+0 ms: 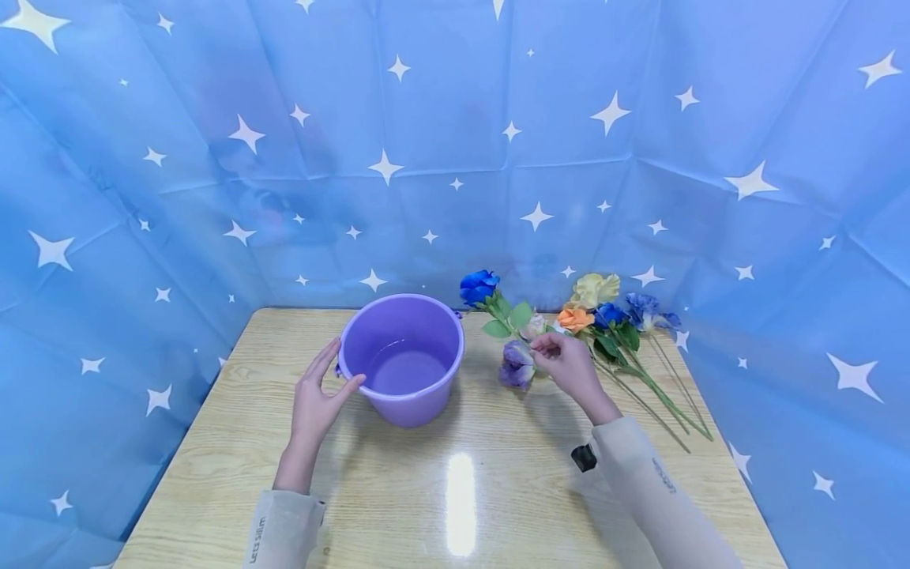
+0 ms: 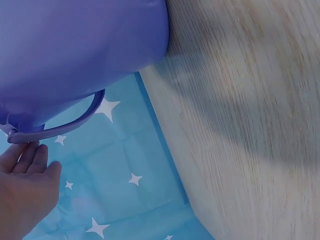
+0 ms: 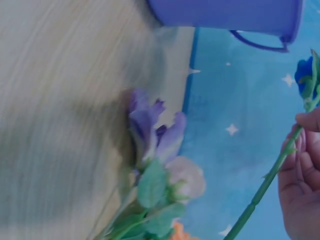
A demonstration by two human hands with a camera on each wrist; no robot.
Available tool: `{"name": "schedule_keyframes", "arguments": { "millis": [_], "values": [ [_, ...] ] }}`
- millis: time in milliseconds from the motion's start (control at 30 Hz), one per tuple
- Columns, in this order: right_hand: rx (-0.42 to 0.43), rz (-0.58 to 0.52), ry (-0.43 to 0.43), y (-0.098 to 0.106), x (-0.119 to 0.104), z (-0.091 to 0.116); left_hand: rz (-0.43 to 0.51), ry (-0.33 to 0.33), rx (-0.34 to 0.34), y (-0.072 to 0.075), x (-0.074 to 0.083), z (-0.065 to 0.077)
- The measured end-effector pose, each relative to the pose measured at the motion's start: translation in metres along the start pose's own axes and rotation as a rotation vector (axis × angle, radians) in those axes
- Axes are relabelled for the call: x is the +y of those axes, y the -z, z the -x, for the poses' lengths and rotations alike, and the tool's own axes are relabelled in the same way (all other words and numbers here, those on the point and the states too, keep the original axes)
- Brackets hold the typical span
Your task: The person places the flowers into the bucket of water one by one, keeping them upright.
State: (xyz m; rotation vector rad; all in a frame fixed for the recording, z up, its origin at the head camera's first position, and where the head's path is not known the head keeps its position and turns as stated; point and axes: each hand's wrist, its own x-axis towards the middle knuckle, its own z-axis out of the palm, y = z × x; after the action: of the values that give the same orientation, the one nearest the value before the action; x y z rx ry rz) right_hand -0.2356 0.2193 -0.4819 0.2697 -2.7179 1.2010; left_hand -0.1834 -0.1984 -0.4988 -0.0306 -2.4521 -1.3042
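A purple bucket stands upright on the wooden table. My left hand rests against its left side, thumb at the front rim and fingers extended along the outside; in the left wrist view its fingertips lie right by the bucket's handle. My right hand pinches the green stem of a blue rose between thumb and fingers. That rose's bloom points up and left, toward the bucket. Below the right hand, a purple flower and a pale pink rose lie on the table.
More flowers lie at the table's right: a yellow bloom, an orange bloom, another blue rose and a blue-violet flower. Their stems reach toward the right edge. A blue curtain with white stars closes off the back and sides.
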Motion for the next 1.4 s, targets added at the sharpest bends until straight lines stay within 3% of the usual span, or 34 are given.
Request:
{"name": "schedule_keyframes", "arguments": {
  "millis": [167, 467, 1000, 1400],
  "values": [
    [0.003, -0.022, 0.025, 0.002, -0.015, -0.008, 0.065, 0.033, -0.007, -0.003, 0.000, 0.000],
    [-0.018, -0.061, 0.061, 0.002, -0.041, -0.025, 0.090, 0.060, -0.010, -0.005, 0.001, 0.002],
    [-0.029, -0.120, 0.171, -0.003, -0.092, -0.052, 0.147, 0.036, 0.008, -0.005, 0.001, 0.003],
    [-0.052, -0.168, 0.201, -0.013, -0.125, -0.068, 0.159, 0.041, 0.004, -0.004, 0.001, 0.003]
  ]
}}
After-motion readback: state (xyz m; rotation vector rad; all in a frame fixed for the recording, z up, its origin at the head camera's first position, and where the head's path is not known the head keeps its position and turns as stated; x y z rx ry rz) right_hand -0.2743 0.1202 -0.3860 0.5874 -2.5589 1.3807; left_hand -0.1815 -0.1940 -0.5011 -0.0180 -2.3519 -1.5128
